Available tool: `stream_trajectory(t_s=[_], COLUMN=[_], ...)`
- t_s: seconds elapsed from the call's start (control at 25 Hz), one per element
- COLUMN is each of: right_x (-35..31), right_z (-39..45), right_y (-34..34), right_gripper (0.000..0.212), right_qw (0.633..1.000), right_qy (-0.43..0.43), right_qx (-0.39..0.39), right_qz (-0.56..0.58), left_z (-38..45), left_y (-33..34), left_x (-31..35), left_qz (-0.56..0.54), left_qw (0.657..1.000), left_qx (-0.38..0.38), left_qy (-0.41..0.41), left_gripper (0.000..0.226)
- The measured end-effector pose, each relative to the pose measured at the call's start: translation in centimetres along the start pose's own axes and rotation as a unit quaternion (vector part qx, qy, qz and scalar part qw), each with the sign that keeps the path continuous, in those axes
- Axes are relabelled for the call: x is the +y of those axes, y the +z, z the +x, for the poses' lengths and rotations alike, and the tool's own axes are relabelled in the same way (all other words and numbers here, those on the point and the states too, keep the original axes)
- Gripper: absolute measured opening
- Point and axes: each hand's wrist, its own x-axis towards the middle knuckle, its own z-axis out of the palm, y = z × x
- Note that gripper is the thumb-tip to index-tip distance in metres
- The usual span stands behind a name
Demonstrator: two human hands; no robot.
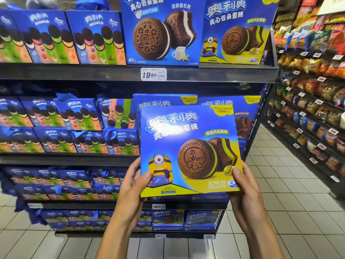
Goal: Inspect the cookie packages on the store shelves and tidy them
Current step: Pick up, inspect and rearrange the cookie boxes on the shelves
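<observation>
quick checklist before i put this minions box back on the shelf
1. Both hands hold the box: ok. Left hand and right hand grip the lower corners of the minions box.
2. Box faces front and upright: ok.
3. Box undamaged: front looks intact, back cannot tell.
4. Matching stock behind it: ok, a same-style box stands on the middle shelf.
5. Free slot for it: cannot tell, the held box hides it.
6. Price tag matches: cannot tell.
</observation>
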Motion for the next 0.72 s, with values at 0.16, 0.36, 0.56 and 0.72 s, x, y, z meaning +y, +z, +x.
stream_trajectory(t_s=[0.16,0.36,0.56,0.72], right_x=[0.3,0.4,0.5,0.8], right_z=[0.3,0.8,1.3,1.5], right_y=[0.3,0.2,-0.1,-0.5], right_gripper=[0.044,0.048,0.052,0.051], right_qw=[1.0,1.0,1.0,1.0], right_qy=[0.001,0.007,0.014,0.022], right_qx=[0.008,0.004,-0.009,-0.016], right_qz=[-0.009,-0.004,0.001,0.003], left_z=[0.0,0.1,0.1,0.0], left_y=[-0.2,-0.4,-0.1,0.3], left_x=[0.2,0.0,0.1,0.2], left_qz=[0.001,-0.01,-0.017,-0.003], left_qw=[1.0,1.0,1.0,1.0], left_qx=[0.011,0.019,0.013,0.014], left_qy=[0.002,0.004,0.014,0.027], left_gripper=[0.057,0.058,0.061,0.063])
